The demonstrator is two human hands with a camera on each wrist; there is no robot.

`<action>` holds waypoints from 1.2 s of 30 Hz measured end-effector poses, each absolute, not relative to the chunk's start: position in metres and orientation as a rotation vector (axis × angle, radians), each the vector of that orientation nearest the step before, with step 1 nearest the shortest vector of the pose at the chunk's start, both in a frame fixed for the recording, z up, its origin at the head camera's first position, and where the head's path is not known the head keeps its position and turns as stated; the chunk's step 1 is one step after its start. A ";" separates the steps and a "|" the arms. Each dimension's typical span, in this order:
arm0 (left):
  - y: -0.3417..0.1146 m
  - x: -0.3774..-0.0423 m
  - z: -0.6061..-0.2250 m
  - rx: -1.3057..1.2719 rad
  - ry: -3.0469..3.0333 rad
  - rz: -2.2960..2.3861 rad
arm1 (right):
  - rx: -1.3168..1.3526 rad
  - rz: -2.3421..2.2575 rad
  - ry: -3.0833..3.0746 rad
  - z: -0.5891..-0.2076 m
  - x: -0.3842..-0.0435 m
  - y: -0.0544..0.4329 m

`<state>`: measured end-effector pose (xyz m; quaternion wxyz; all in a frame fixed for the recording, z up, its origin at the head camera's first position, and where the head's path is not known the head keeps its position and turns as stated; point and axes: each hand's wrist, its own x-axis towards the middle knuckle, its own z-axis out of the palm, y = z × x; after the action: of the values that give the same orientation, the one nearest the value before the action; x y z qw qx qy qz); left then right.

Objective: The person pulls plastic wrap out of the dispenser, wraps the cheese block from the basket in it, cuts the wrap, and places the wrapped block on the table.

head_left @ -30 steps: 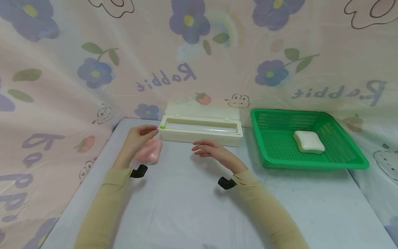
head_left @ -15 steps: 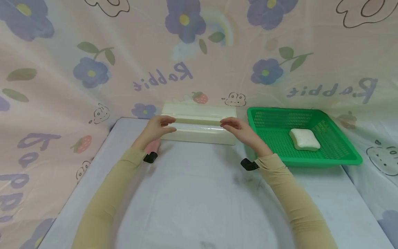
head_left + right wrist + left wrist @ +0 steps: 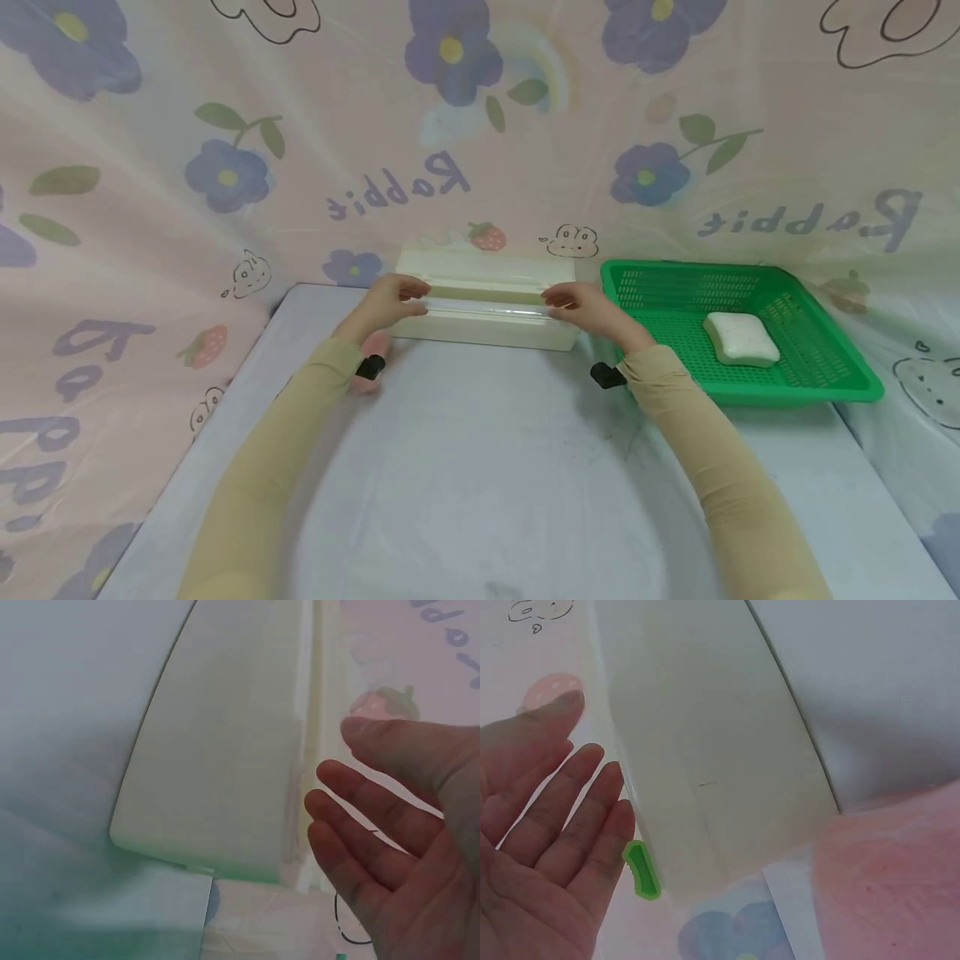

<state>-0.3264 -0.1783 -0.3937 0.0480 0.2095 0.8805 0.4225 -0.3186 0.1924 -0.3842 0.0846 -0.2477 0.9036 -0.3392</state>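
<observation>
Both hands at the long cream dispenser box (image 3: 483, 332), which stands at the back of the counter (image 3: 480, 467) with its lid (image 3: 487, 265) raised behind it. Your left hand (image 3: 386, 302) is at the left end of the top opening, your right hand (image 3: 591, 308) at the right end. On each, the fingers (image 3: 604, 853) stand well apart from the thumb in a loose curve, with no hold seen on anything; whether a fingertip touches the glossy film (image 3: 487, 307) in the opening, you cannot tell. The film is probably thin, light, clingy and easily creased; pinch it at both ends of its edge and keep the tension even. The box looks stiff but fairly light, so a hard tug may shift it. Note also the green tab (image 3: 642, 871) at the box's left end, the pink item (image 3: 889, 885) near your left hand, and the green basket (image 3: 750, 394), at right, holding a white block (image 3: 742, 340).
</observation>
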 end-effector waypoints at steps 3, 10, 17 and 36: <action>-0.177 -0.328 -0.393 0.630 2.692 1.246 | -0.734 -0.923 2.722 -0.385 -0.324 0.192; -0.179 -0.330 -0.396 0.598 2.676 1.224 | -0.732 -0.857 2.730 -0.388 -0.330 0.192; -0.187 -0.335 -0.404 0.614 2.687 1.265 | -0.727 -0.839 2.699 -0.389 -0.330 0.193; -0.190 -0.338 -0.402 0.653 2.728 1.230 | -0.665 -0.840 2.712 -0.391 -0.333 0.198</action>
<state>-0.3382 -0.1899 -0.4017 0.0395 0.2129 0.8900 0.4012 -0.3330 0.1979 -0.3906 0.1126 -0.2267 0.9242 -0.2861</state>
